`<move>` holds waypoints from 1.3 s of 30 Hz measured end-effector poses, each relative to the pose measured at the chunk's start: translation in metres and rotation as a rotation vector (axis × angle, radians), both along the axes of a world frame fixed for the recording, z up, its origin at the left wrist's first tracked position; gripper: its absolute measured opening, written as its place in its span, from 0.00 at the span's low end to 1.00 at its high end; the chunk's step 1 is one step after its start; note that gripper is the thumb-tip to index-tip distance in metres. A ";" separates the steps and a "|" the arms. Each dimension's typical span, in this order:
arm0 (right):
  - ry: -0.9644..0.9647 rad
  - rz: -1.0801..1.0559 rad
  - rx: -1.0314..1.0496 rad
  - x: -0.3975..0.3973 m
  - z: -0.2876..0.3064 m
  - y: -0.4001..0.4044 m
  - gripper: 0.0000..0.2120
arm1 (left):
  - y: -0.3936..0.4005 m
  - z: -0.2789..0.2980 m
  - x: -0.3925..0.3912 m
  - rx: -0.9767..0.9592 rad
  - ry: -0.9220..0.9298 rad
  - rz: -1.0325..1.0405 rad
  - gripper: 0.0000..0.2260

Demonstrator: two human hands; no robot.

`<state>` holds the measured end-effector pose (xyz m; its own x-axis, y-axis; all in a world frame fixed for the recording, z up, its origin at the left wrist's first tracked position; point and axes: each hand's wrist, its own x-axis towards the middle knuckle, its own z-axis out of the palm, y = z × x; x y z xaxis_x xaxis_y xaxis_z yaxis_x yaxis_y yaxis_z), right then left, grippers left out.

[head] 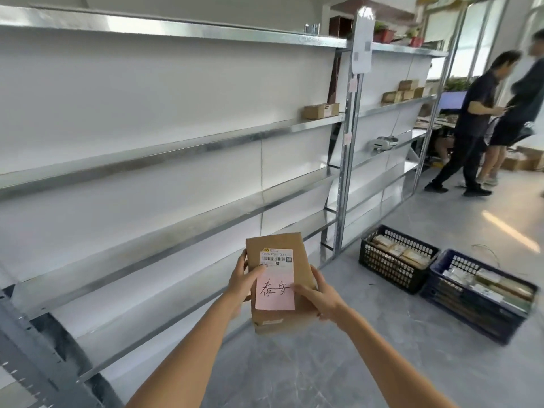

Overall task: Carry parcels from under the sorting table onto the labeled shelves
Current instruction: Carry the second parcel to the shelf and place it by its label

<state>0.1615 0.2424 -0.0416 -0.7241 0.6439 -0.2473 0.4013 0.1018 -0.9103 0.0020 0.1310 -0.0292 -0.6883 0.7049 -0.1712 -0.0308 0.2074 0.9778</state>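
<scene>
The fingers (245, 262) of the left hand (243, 282) curl around the left edge of a brown cardboard parcel (279, 287), thumb pressed on its top face; the right hand (319, 298) closes on the right edge, thumb lying across a pink note (275, 290) with handwritten characters that sits on the parcel below a white shipping label (276, 257). Both hands grip the parcel, which is held in the air in front of the person, above the grey floor (323, 372) and just beside the lower tiers of a long metal shelf unit (176, 148) with white back panels. Most of its tiers are bare; one small cardboard box (321, 110) rests near the right end of an upper tier. Past the upright, a second shelf bay (394, 104) carries several small boxes (404, 91) and, one tier lower, a whitish device (382, 141) too blurred to name. On the floor to the right stand two plastic crates, a black one (394, 259) and a dark blue one (477, 295), touching, both filled with packets. Farther back two people (482, 122) stand close together near a desk with a monitor (452, 100), well apart from the parcel. Red plant pots (384, 35) sit on the top shelf
</scene>
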 end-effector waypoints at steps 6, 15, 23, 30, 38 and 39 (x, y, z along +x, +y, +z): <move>0.085 -0.157 0.030 0.025 0.005 0.080 0.40 | 0.104 0.008 0.017 0.007 0.001 -0.142 0.27; 0.142 -0.358 0.047 0.026 -0.005 0.211 0.37 | 0.266 0.003 0.006 0.018 0.052 -0.276 0.24; 0.106 -0.434 0.069 -0.019 0.012 0.338 0.38 | 0.399 0.007 -0.042 0.029 0.046 -0.390 0.25; 0.090 -0.445 0.067 -0.052 0.013 0.416 0.34 | 0.481 0.004 -0.077 0.009 0.067 -0.426 0.29; 0.094 -0.435 0.044 -0.063 0.005 0.517 0.33 | 0.580 -0.001 -0.088 -0.004 0.023 -0.408 0.21; 0.092 -0.419 0.047 -0.064 0.003 0.533 0.32 | 0.595 -0.003 -0.089 -0.015 0.018 -0.397 0.21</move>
